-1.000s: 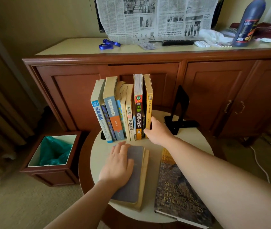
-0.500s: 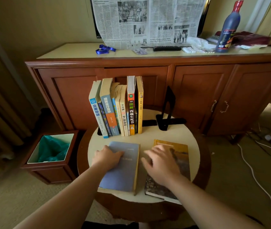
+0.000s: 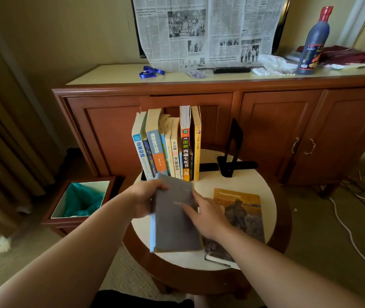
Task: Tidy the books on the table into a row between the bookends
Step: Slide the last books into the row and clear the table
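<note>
The grey book (image 3: 174,218) is tilted above the round counter (image 3: 266,196), its far end raised. The left grip (image 3: 143,201) is clamped on the book's left edge, thumb on the cover. The right grip (image 3: 208,216) lies fingers-spread on the cover; whether it is closed on the right edge cannot be told. Just right of the right grip, a brown book (image 3: 241,210) lies flat. Beyond both grips stands the row of books (image 3: 170,147), leaning slightly left. Right of the row, well apart, stands a black bookend (image 3: 232,152).
</note>
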### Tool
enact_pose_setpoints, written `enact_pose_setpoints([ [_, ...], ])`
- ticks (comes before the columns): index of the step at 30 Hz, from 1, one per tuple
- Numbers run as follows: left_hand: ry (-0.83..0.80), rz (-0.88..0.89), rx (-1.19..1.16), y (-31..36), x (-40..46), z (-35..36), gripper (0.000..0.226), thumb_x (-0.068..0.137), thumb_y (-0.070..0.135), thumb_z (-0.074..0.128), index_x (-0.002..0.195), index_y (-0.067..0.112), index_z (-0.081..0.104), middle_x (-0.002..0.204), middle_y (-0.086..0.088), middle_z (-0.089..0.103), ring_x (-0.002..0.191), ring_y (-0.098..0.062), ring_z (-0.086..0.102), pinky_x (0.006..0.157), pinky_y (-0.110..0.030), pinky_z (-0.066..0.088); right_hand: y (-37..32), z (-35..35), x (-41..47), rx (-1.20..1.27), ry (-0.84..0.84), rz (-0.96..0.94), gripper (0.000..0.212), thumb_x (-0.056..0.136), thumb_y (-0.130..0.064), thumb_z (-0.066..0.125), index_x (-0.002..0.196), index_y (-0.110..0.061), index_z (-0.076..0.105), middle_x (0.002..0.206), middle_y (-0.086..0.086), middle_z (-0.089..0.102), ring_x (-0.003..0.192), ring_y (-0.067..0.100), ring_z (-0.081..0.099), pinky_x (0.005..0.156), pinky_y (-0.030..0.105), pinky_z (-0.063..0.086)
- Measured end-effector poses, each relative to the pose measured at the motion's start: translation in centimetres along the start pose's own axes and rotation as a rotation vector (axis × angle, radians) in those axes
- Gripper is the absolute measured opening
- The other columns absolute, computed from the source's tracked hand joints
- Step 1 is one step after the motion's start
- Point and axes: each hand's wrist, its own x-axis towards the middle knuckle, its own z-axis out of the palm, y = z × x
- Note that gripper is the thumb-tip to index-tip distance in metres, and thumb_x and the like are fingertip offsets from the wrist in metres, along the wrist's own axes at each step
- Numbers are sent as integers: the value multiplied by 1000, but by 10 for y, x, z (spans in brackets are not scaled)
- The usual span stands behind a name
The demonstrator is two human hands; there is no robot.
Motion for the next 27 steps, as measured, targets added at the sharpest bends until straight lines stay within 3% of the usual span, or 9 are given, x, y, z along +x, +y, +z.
enact_pose_setpoints([
  [5, 166, 221, 21, 24, -15, 20, 21, 80, -3, 75, 101, 1, 72, 81, -17, 75, 66, -30, 72, 60, -41, 62, -31, -26, -7, -105, 229, -168, 87, 79, -97, 30, 140, -38, 52, 132, -9, 54, 125, 17, 44, 105, 46, 41],
  [8, 230, 287, -8, 28, -19, 40, 31, 69, 11, 86, 97, 14, 72, 89, -9, 77, 81, -28, 74, 76, -53, 65, -43, -28, -17, -225, 199, -191, 97, 68, -98, 49, 142, -36, 44, 125, -7, 45, 114, 15, 46, 96, 36, 49],
  [10, 231, 315, -66, 31, -21, 55, 41, 72, 19, 91, 106, 19, 68, 99, -6, 75, 92, -28, 73, 82, -53, 64, -45, -24, -19, -236, 222, -120, 105, 69, -84, 67, 152, -33, 29, 119, -4, 42, 105, 15, 51, 87, 31, 55],
  [12, 216, 340, -47, 33, -24, 69, 50, 72, 34, 94, 110, 22, 63, 104, -3, 73, 96, -27, 71, 81, -52, 64, -40, -24, -19, -232, 269, -44, 93, 78, -60, 75, 152, -29, 27, 112, -2, 47, 95, 16, 56, 75, 28, 55],
  [15, 152, 424, 88, 34, -28, 84, 61, 70, 51, 93, 115, 23, 61, 112, 2, 69, 104, -23, 68, 85, -49, 64, -27, -30, -15, -133, 340, 51, 55, 87, -39, 73, 132, -24, 45, 108, -2, 61, 91, 17, 65, 64, 22, 48],
  [19, -61, 512, 241, 34, -22, 82, 25, 91, 47, 77, 112, 36, 70, 114, 15, 69, 116, -16, 63, 106, -47, 52, -17, -47, -11, 231, 383, 123, 27, 90, -33, 67, 112, -23, 56, 94, -2, 70, 78, 14, 68, 59, 30, 55],
  [21, -81, 519, 262, 30, -10, 74, 42, 92, 56, 69, 129, 35, 69, 122, 16, 69, 123, -14, 62, 109, -46, 49, -16, -53, -9, 280, 411, 129, 23, 89, -30, 68, 106, -21, 55, 88, -4, 67, 70, 8, 64, 50, 22, 48],
  [24, 25, 535, 334, 14, 15, 60, 32, 94, 60, 62, 114, 38, 73, 120, 11, 72, 115, -10, 67, 103, -40, 51, -10, -52, 0, 241, 479, 148, 28, 86, -26, 74, 101, -20, 51, 82, -8, 57, 66, 9, 57, 44, 16, 31],
  [27, 126, 525, 599, -15, 46, 49, 57, 86, 60, 74, 135, 31, 68, 134, 8, 68, 124, -14, 63, 107, -37, 48, -1, -53, 12, 242, 559, 185, 31, 87, -29, 77, 104, -22, 52, 91, -6, 61, 77, 14, 62, 48, 19, 38],
])
